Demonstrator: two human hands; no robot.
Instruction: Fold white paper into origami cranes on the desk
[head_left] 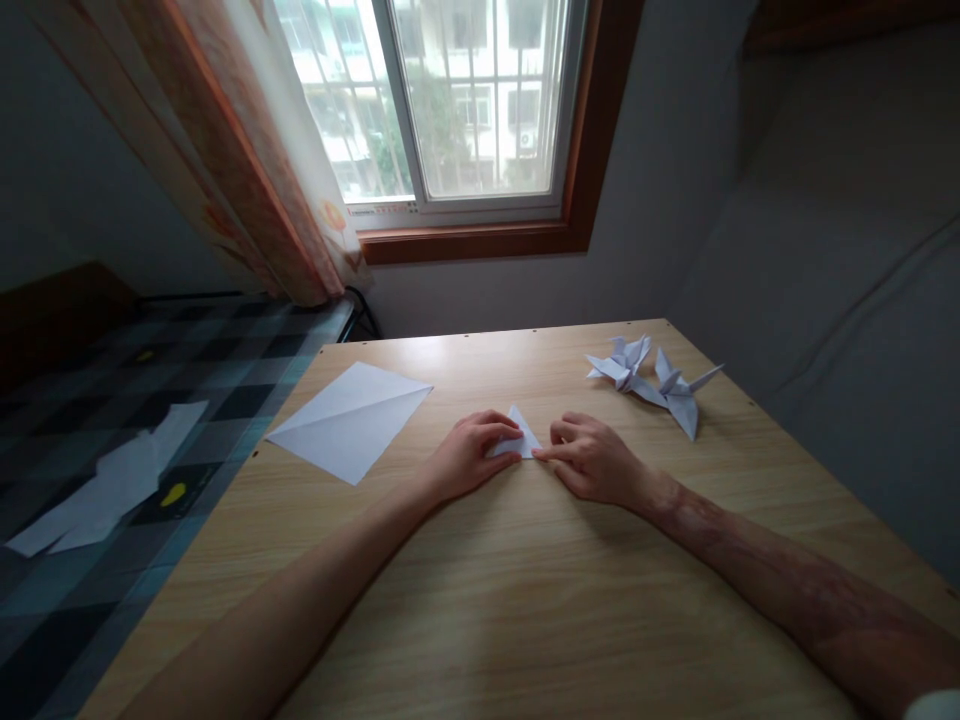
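Got some loose white paper pieces (pixel 112 485) on the checked bed (pixel 247 345), way over on the left. Moving right, spotting a diamond-shaped white sheet (pixel 352 420) at the far left of the wooden table (pixel 480 610), creased corner to corner. Next, seeing the left hand (pixel 478 448) resting on a small folded paper (pixel 527 440), thumb and fingertips slightly apart on it. Found that paper mid-table between both hands, pointy toward the far side. Just right, seeing the right hand (pixel 592 458) touching its right corner with an outstretched index finger, other fingers curled; can't tell about any pinch. Finally, got two crane-like paper folds (pixel 679 392) at far right.
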